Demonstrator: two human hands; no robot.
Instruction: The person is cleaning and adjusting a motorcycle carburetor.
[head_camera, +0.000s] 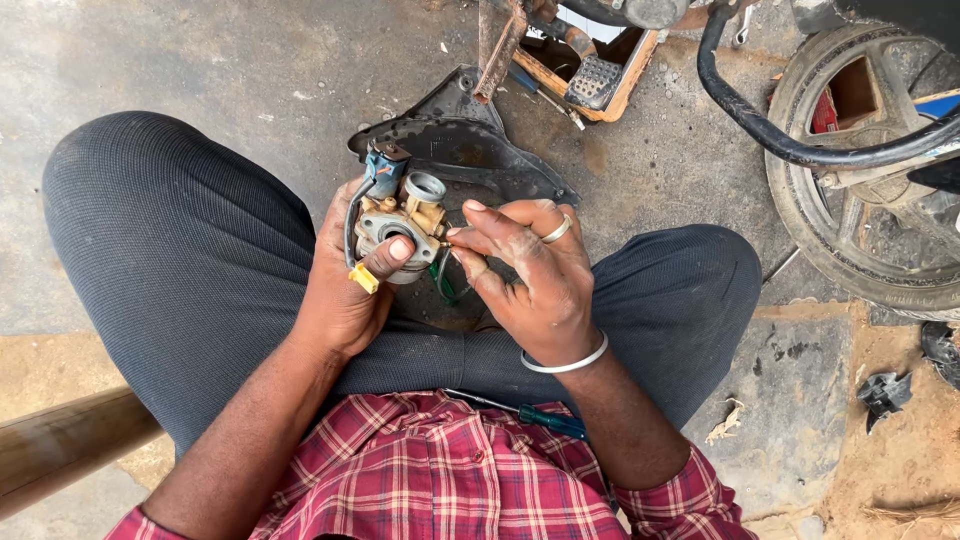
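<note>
Carburetor (402, 232) clamped in left hand (340, 290), right hand (530, 270) fingertips pinched on its side fitting; could slip onto black cover (470, 150) if greasy grip loosens.

The person sits with knees spread wide, both bare forearms reaching forward between the thighs. The left hand (345, 285) is raised palm-inward, fingers curled into a closed grip, thumb pressed flat across the front — the wrist bent slightly upward. The right hand (530, 270) sits just beside it, fingers bunched and pointing left, fingertips (455, 235) pinched together. Both hands nearly meet — the right wrist is angled inward.
</note>
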